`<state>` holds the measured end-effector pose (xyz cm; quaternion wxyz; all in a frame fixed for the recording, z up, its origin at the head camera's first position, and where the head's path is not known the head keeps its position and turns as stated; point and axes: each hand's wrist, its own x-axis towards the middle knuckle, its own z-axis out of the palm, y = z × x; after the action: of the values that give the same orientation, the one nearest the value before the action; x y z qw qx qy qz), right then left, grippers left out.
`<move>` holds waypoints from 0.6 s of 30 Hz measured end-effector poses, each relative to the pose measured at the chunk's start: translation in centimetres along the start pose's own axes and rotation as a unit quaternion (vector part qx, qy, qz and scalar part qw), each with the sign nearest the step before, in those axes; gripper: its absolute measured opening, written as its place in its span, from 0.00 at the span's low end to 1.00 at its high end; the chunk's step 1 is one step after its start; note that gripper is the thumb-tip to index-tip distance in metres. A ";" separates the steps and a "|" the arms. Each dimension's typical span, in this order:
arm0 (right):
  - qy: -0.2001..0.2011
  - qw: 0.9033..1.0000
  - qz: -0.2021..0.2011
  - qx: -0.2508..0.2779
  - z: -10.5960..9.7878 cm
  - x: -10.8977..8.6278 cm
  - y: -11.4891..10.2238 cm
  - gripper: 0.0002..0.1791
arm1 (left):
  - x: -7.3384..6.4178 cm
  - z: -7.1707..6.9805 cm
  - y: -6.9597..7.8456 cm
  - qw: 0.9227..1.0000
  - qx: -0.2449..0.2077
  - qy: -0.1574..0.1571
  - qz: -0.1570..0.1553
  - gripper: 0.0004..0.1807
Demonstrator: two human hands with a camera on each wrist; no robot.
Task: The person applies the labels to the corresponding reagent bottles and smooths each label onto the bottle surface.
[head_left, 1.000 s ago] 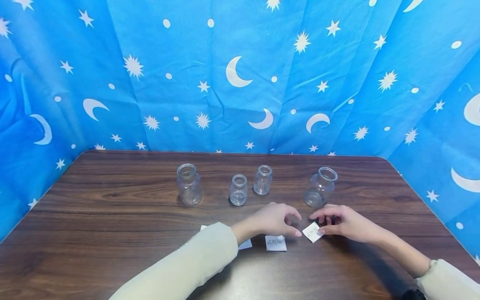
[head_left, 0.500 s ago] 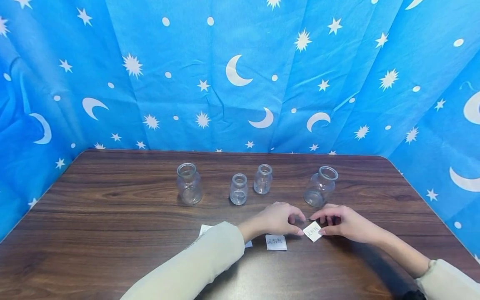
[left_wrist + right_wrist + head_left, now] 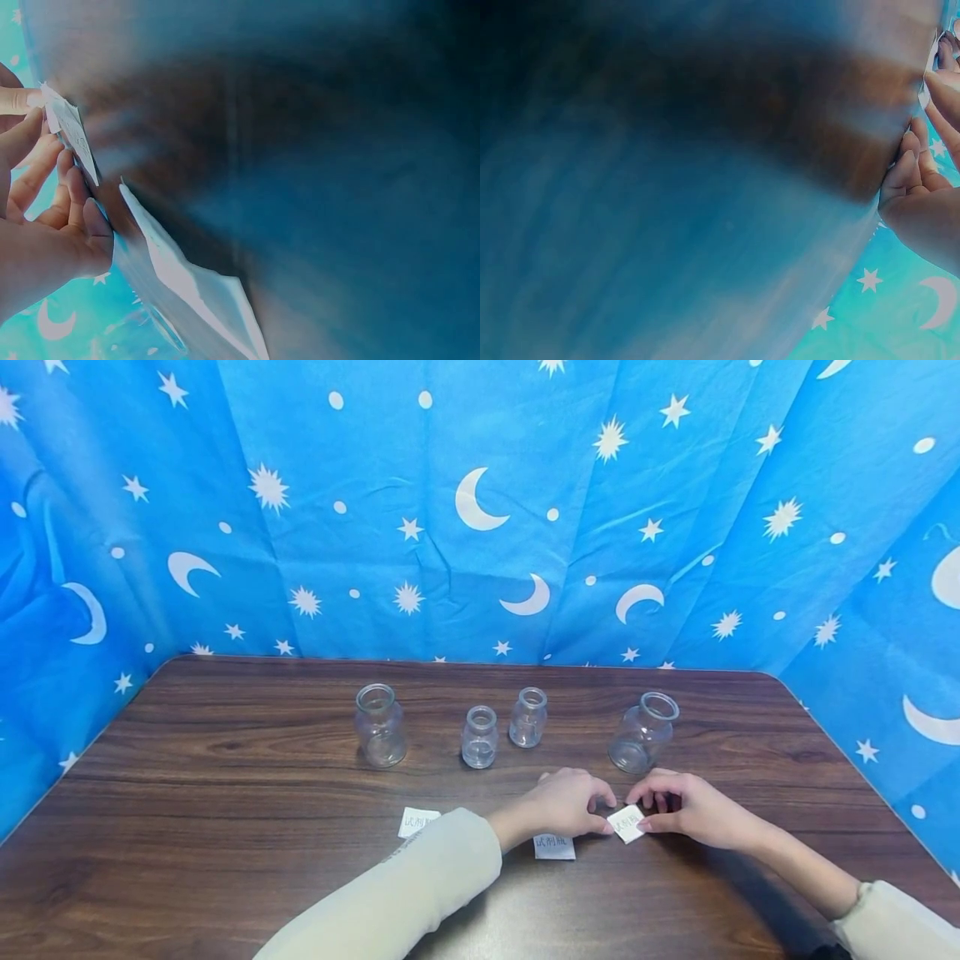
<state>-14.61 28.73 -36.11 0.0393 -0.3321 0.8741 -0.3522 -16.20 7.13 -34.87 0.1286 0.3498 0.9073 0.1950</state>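
Observation:
Between my two hands is a small white paper label (image 3: 626,823) with dark handwritten characters, turned like a diamond. My right hand (image 3: 693,810) pinches its right edge, thumb on the paper and fingers curled. At the opposite corner my left hand (image 3: 566,806) holds it with the thumb tip and bent fingers. The left wrist view shows the same label (image 3: 73,131) tilted, fingertips of both hands on its far end. Another label (image 3: 554,847) lies under the left hand, partly covered. A further label (image 3: 417,821) shows beside the left sleeve. Only a sliver of paper appears in the right wrist view.
Several clear glass jars stand behind the hands: a large jar (image 3: 381,727) at left, a small jar (image 3: 480,739), another small jar (image 3: 528,718) and a large jar (image 3: 643,735) just beyond the right hand. The brown table (image 3: 225,827) meets a blue star-patterned cloth (image 3: 405,527).
My left hand has moved slightly right, bringing its thumb to the label's left corner and uncovering more of the far left label. My right hand keeps its place at the label's right edge.

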 end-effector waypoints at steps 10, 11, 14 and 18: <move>0.007 0.998 0.010 0.061 0.2 0.2 -0.2 0.10 | -0.1 0.0 -0.1 1.000 -0.005 0.005 0.009 0.14; 0.007 0.997 0.013 0.070 0.2 0.2 -0.2 0.10 | 0.1 0.3 -0.3 1.000 -0.002 0.011 0.016 0.13; 0.012 0.995 0.022 0.094 0.2 0.2 -0.4 0.08 | 0.1 0.3 -0.2 1.000 -0.009 0.012 0.026 0.10; 0.023 0.994 0.013 0.110 0.3 0.3 -0.8 0.08 | 0.0 0.0 0.2 0.999 -0.021 0.015 0.038 0.04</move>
<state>-14.28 27.96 -35.79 0.0601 -0.3061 0.8350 -0.4532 -16.05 7.26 -34.72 0.1149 0.3781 0.8909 0.2240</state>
